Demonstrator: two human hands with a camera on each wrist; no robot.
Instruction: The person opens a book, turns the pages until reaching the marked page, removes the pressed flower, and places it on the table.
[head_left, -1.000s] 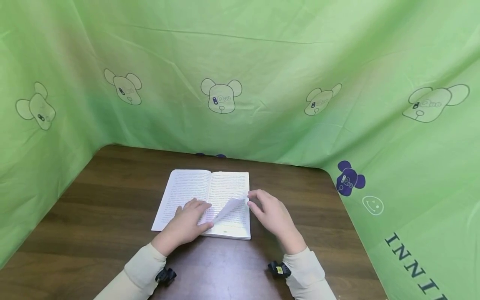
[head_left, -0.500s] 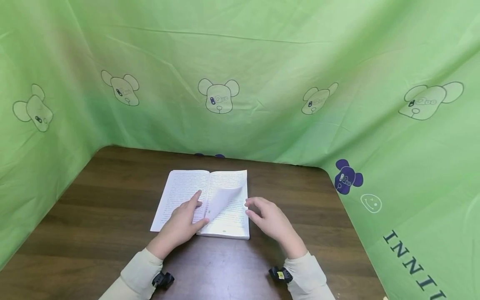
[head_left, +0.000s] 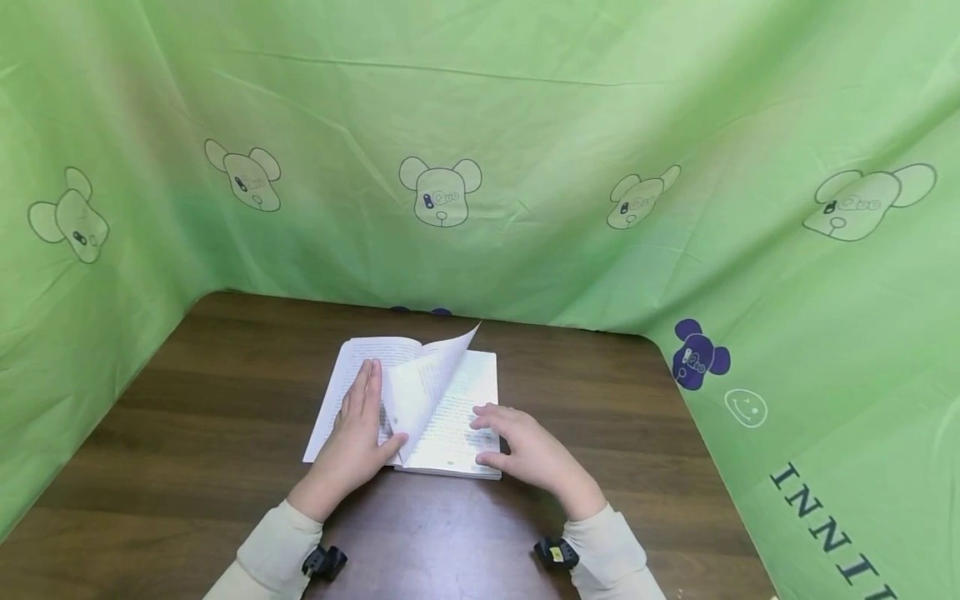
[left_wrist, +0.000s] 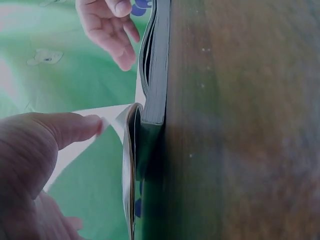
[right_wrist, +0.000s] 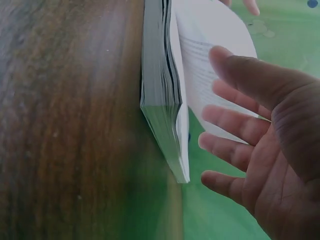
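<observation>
An open book [head_left: 465,442] with printed pages lies on the table. One page [head_left: 423,387] stands lifted and curved between its halves, leaning left, with its upper corner pointing up. My left hand [head_left: 348,446] lies at the left half, its fingers extended away from me, the thumb at the lifted page's lower part. In the left wrist view that thumb [left_wrist: 75,129] overlaps the bent page. My right hand [head_left: 532,450] hovers by the book's right edge, fingers spread and holding nothing. The right wrist view shows its fingers [right_wrist: 235,120] apart from the thick page block [right_wrist: 162,100].
The brown wooden table [head_left: 187,467] surrounds the book. Green cloth [head_left: 525,108] printed with bear heads hangs at the back and both sides. Each wrist carries a small black camera, such as the left wrist camera [head_left: 324,562].
The page has risen and swung left, from a curled lower corner to standing upright. My left fingers have shifted left and straightened; my right hand has come slightly over the right page.
</observation>
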